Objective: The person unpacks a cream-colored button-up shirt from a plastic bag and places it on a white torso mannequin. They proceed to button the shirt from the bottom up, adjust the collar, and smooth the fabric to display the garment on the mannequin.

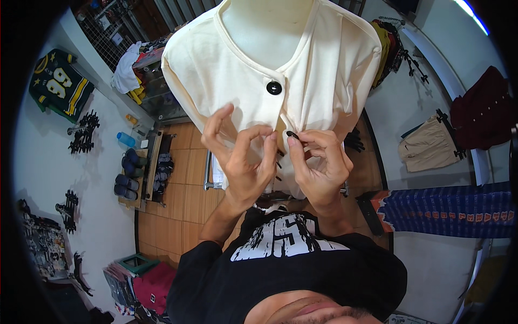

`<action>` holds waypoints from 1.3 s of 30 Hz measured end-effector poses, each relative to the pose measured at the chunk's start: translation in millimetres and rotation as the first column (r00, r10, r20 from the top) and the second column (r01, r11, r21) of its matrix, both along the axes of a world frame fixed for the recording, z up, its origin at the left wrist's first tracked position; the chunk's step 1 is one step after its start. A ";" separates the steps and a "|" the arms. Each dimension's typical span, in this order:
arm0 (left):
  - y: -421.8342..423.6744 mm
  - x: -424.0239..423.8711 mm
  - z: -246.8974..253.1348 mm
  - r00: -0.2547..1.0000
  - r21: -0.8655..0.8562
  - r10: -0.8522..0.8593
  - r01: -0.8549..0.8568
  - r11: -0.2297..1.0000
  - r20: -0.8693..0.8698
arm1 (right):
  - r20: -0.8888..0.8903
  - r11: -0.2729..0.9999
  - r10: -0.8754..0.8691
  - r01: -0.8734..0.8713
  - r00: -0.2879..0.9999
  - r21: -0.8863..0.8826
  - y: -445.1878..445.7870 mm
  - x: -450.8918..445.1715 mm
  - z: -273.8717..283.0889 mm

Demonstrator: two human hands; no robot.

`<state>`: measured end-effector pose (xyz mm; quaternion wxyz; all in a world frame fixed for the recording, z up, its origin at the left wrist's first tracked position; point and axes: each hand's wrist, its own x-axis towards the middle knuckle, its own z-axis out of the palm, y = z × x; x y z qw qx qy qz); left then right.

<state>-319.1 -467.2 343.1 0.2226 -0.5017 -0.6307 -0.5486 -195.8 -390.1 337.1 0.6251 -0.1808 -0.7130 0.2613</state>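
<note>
A cream button-front garment [243,69] hangs on a white mannequin torso [265,28] in front of me. Its top black button [274,88] is fastened near the neckline. My left hand [247,162] pinches the edge of the front placket between thumb and forefinger, with the other fingers raised. My right hand [321,160] grips a second black button [292,135] by its rim, on the opposite front edge. The two edges stand slightly apart between my hands. Below, more dark buttons show edge-on, partly hidden by my fingers.
A metal-framed stand [208,170] is behind my hands. Shoes [126,186] rest on a low shelf at left, near a blue bottle [126,139]. Folded clothes [153,285] lie lower left. Beige shorts [429,143] and a maroon shirt [481,109] hang at right, above a blue patterned banner [445,210].
</note>
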 end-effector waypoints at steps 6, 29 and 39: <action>-16.3 7.0 -10.2 0.945 0.081 -0.215 0.202 0.976 0.245 | 0.018 0.990 0.097 -0.094 0.995 -0.108 -5.4 0.0 3.6; -13.8 10.1 1.4 0.795 0.146 -0.438 0.417 0.897 0.421 | -0.062 0.931 0.220 -0.228 0.974 -0.284 -5.1 -1.1 0.2; -11.0 5.4 4.9 0.915 0.027 -0.368 0.369 0.929 0.166 | -0.026 0.959 0.185 -0.187 0.982 -0.214 -10.7 -4.5 3.3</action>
